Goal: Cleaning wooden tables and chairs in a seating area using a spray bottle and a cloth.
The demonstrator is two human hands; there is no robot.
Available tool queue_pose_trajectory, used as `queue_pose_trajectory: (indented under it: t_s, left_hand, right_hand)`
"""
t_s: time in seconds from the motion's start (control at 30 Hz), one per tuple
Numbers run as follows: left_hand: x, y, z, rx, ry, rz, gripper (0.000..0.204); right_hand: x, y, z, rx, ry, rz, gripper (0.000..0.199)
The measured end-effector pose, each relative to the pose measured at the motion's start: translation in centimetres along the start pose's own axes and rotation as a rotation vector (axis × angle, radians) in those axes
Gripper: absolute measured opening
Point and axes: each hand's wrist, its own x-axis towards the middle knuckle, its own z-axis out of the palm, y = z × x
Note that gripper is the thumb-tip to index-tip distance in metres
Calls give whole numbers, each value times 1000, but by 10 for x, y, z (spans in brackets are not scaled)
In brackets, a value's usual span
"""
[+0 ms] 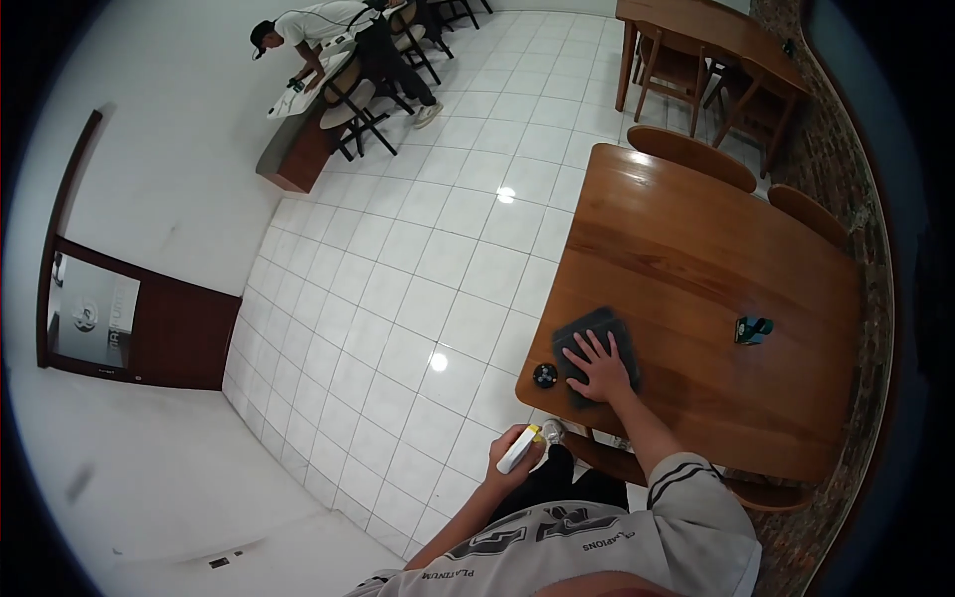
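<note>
My left hand (503, 472) is closed around a small white bottle with a yellow top (516, 453), probably a spray bottle, held off the near left corner of the table. With fingers spread, my right hand (603, 376) lies flat on a dark grey cloth (594, 324). The cloth rests on the brown wooden table (696, 398) near its left edge, and part of it is hidden beneath the palm. Just left of the cloth sits a small round black object (544, 375) with lighter spots on top.
A small dark folded card stand (754, 330) stands toward the table's right side. Chairs (691, 159) line the table's far side, and others are tucked in at the near side. White tiles (428, 259) cover the floor. Far left, another person (343, 35) leans over a counter beside chairs.
</note>
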Motion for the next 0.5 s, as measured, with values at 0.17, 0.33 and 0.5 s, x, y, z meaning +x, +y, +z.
queue_pose_trajectory:
  t_s: [0.17, 0.33, 0.5]
  left_hand:
    - [21, 7, -8, 38, -34, 59, 28]
    - [26, -12, 3, 51, -68, 219, 27]
    - [26, -14, 26, 3, -142, 240, 27]
  right_hand:
    - [70, 6, -4, 8, -5, 19, 67]
    - [129, 19, -25, 4, -17, 143, 70]
    - [101, 44, -9, 55, -28, 213, 67]
